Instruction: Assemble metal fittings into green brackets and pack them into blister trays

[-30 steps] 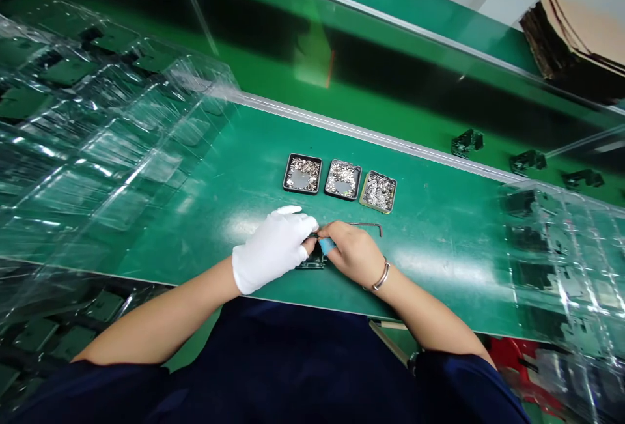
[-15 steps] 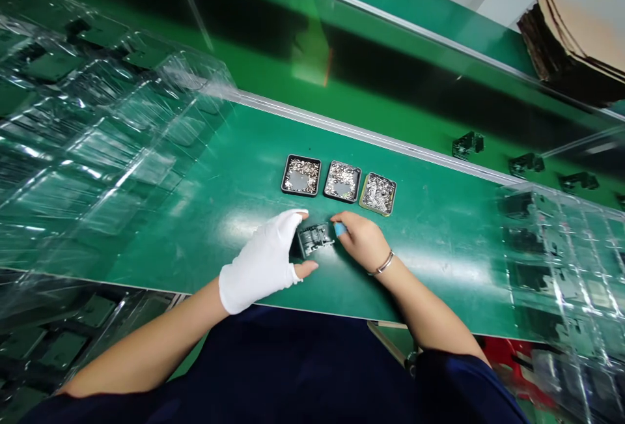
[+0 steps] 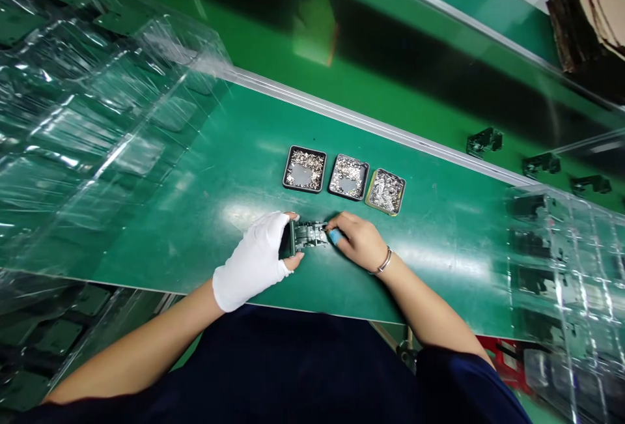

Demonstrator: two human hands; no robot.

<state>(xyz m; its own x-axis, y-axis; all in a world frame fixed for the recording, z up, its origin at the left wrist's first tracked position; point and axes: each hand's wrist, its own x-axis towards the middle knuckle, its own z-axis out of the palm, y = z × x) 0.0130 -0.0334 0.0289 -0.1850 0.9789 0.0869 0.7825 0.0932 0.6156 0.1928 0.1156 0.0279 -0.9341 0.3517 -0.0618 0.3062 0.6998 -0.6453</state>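
Note:
My left hand (image 3: pixel 258 258), in a white glove with bare fingertips, grips a dark molded part (image 3: pixel 308 234) by its left end, thumb below and fingers above. Slots and ridges run along the part's upper face. At its right end, the fingertips of my right hand (image 3: pixel 359 239) are pinched together against it. A blue wrap covers one of those fingers. Whatever small piece the pinch may hold is hidden. Just beyond the hands stand three small square trays: a left tray (image 3: pixel 284 180), a middle tray (image 3: pixel 364 191) and a right tray (image 3: pixel 401 206), with small shiny metal pieces inside.
Clear plastic blister trays (image 3: pixel 112 118) are stacked at the left. More clear trays (image 3: pixel 561 268) with dark parts stand at the right. Several similar dark parts (image 3: pixel 486 142) lie behind the metal rail (image 3: pixel 381 127). Cardboard sheets (image 3: pixel 586 20) are piled at the upper right.
The dark part has turned in my left hand, so its slotted face shows more fully. My right fingertips have come up against its right end. The camera view has shifted slightly.

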